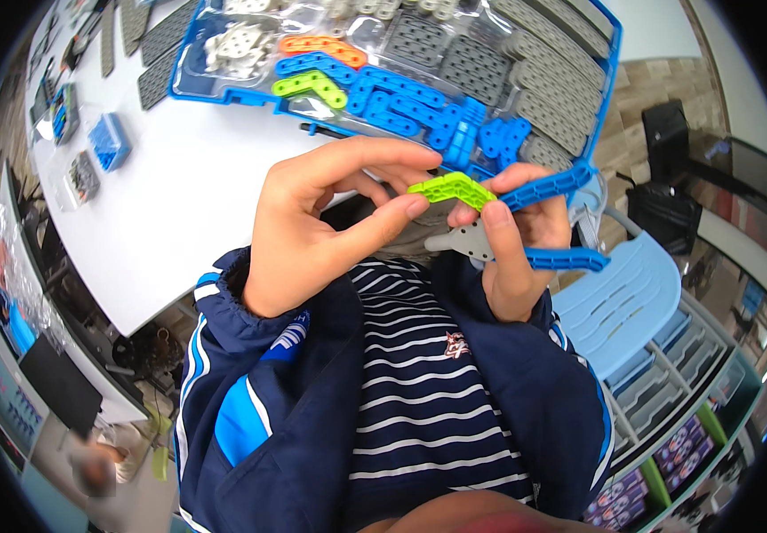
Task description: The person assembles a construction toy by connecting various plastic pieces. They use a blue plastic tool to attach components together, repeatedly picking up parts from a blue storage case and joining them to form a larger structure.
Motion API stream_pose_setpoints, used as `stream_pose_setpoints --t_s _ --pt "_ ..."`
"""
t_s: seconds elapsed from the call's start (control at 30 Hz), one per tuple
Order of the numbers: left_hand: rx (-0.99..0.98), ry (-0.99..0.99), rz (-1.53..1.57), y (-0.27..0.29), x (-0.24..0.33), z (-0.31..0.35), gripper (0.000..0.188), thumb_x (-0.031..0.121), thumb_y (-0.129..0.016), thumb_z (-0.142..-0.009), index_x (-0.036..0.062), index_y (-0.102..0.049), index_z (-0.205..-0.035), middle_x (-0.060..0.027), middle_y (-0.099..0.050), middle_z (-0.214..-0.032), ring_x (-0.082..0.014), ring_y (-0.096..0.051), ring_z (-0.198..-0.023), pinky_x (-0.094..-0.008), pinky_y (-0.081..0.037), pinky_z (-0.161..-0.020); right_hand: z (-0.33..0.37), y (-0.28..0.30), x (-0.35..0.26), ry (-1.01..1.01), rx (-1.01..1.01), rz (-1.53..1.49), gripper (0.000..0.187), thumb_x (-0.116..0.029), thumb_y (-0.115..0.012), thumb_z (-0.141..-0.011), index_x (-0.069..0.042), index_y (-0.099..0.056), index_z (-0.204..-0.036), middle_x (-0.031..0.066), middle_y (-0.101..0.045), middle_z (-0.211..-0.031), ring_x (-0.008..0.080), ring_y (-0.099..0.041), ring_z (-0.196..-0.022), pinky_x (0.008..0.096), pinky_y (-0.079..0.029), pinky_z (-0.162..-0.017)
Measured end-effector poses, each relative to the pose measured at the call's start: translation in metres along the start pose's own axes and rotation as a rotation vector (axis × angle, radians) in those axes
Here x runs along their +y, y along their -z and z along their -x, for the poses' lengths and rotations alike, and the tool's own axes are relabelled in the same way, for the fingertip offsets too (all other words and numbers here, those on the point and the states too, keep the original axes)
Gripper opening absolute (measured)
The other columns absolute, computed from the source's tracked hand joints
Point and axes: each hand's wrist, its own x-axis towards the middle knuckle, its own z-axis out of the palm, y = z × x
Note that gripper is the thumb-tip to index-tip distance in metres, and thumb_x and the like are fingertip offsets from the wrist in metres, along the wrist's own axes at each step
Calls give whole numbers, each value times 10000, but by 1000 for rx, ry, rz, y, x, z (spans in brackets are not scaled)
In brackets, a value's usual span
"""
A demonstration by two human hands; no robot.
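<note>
A lime-green angled plastic beam (450,188) is held up in front of my chest. The thumb and fingertips of my left hand (299,226) are closed at its left end. My right hand (526,235) grips the other end, along with a grey plastic piece (465,241) with small holes and a pointed tip. Two blue beams, an upper one (551,186) and a lower one (568,259), stick out to the right from this hand. How these parts join is hidden behind my right fingers.
Beyond my hands, an open blue-edged parts case (223,95) holds blue, orange, green and grey building parts. It rests on a white table (161,240) with grey plates and small parts boxes (110,142) at the left. A light-blue chair (623,298) stands at the right.
</note>
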Motion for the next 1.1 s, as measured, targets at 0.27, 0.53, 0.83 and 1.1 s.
stream_pose_setpoints --t_s 0.27,0.53,0.83,1.1 --pt "345 -287 -715 68 -3 -17 201 -21 -751 -814 42 -783 -1003 -65 -756 -952 -200 -635 -902 -313 -492 -804 -7 -20 11 108 -342 349 267 11 -635 -916 4 -550 -1168 144 -693 -904 190 -676 -841 318 -532 -792" --pt "379 -343 -891 74 -10 -28 203 9 -761 -807 95 -788 -989 -36 -725 -942 -213 -590 -884 -319 -475 -767 -16 -33 18 30 -308 318 243 -2 -692 -884 3 -606 -1111 117 -714 -860 174 -696 -804 306 -552 -770" --pt "364 -425 -935 75 -16 -28 250 25 -786 -770 143 -794 -991 -12 -660 -977 -211 -514 -843 -322 -442 -726 -24 -34 18 64 -461 390 257 14 -640 -906 2 -565 -1151 140 -697 -903 187 -682 -834 308 -534 -779" --pt "367 -457 -894 79 2 -19 264 44 -789 -778 138 -766 -1023 -45 -645 -1027 -246 -553 -893 -348 -481 -764 -27 -49 13 116 -439 429 211 27 -685 -884 0 -634 -1087 84 -710 -819 171 -704 -772 289 -549 -741"
